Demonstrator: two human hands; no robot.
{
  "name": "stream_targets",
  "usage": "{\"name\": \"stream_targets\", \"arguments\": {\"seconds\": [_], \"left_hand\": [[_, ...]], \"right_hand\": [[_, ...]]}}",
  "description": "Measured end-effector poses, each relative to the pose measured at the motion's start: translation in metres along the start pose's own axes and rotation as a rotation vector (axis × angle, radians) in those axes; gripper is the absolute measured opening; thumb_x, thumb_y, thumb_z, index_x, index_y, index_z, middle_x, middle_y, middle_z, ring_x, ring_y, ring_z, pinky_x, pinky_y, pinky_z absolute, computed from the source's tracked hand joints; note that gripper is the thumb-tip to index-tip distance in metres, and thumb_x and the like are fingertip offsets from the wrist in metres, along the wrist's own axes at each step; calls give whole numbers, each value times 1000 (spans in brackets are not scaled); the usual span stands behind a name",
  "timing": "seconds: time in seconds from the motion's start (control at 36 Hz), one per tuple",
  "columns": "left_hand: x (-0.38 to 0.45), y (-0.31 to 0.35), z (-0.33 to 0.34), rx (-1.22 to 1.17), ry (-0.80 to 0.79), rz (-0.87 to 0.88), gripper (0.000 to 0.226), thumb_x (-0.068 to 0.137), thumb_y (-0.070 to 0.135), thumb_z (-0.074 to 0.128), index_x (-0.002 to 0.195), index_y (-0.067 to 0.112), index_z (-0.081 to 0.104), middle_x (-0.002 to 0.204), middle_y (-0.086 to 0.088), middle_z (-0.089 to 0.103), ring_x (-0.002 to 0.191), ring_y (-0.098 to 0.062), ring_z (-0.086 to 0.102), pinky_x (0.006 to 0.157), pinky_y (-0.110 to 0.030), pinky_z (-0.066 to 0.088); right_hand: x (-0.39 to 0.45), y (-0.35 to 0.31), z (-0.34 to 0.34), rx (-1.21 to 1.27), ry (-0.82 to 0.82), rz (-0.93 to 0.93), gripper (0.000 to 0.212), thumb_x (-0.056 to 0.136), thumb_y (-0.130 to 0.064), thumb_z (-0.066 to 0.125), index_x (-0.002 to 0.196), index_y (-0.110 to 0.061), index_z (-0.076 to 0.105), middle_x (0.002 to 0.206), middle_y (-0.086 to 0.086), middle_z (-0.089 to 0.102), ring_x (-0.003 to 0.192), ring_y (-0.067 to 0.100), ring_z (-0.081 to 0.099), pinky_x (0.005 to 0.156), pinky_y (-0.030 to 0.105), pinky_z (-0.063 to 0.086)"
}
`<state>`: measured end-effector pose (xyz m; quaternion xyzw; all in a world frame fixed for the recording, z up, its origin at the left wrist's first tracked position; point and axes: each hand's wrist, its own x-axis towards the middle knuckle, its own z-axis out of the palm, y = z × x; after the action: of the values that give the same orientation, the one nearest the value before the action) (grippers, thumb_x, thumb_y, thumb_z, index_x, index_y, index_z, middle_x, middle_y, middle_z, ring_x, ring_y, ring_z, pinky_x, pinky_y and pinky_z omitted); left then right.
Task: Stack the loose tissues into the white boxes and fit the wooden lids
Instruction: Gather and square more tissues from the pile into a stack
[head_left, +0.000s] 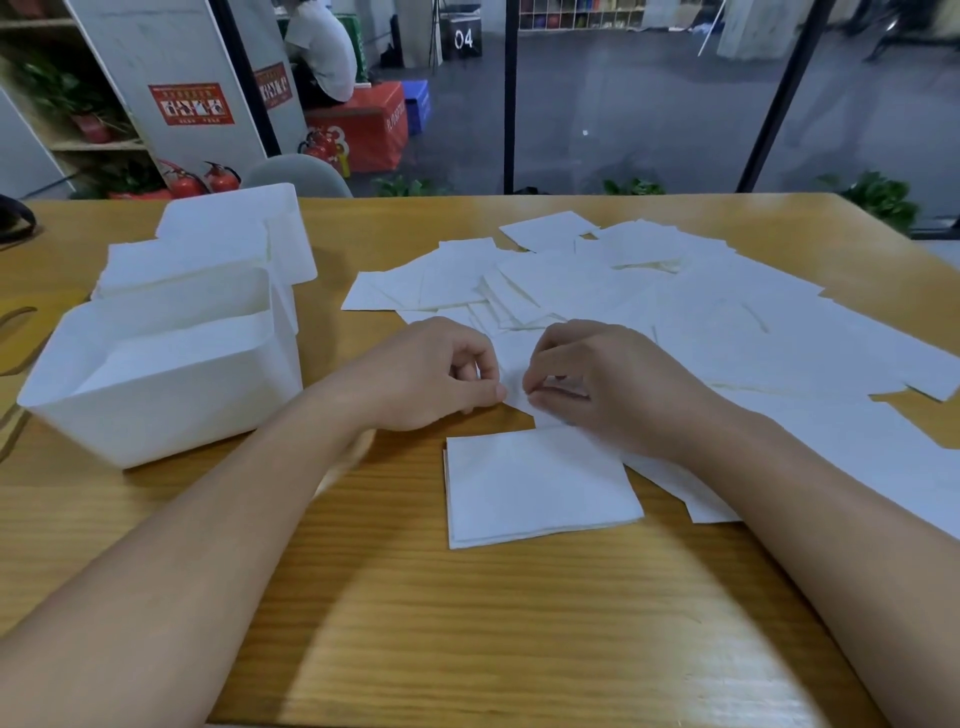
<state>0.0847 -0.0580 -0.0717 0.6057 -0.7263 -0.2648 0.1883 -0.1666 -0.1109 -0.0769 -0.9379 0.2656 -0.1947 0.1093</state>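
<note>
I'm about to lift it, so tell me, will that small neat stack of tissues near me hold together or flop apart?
The neat stack of tissues looks thin and soft, so it would probably droop at unsupported edges. Its layers lie loose, with edges slightly offset, so they may slide apart if pushed. It is likely very light.

White tissues (623, 291), white boxes (171, 395), honey-yellow wood-grain table (467, 623), red fire extinguishers (221, 179)
</note>
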Motion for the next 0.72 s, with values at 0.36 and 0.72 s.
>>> {"name": "stream_targets", "arguments": {"seconds": [0.36, 0.72], "left_hand": [[-2, 4, 3, -97, 94, 80, 19, 105, 38, 73, 122, 43, 68, 83, 11, 80, 69, -6, 66, 73, -28, 50], [-1, 8, 2, 8, 413, 212, 2, 96, 39, 84, 98, 39, 83, 105, 16, 62, 107, -14, 58, 83, -20, 41]], "right_hand": [[1, 0, -1, 106, 74, 86, 12, 106, -24, 67, 96, -29, 71, 101, -16, 63, 99, 7, 57, 85, 31, 48], [-6, 4, -27, 731, 78, 95, 14, 110, -22, 67, 107, -11, 76, 120, 2, 78, 117, 27, 71, 105, 43, 54]]}}
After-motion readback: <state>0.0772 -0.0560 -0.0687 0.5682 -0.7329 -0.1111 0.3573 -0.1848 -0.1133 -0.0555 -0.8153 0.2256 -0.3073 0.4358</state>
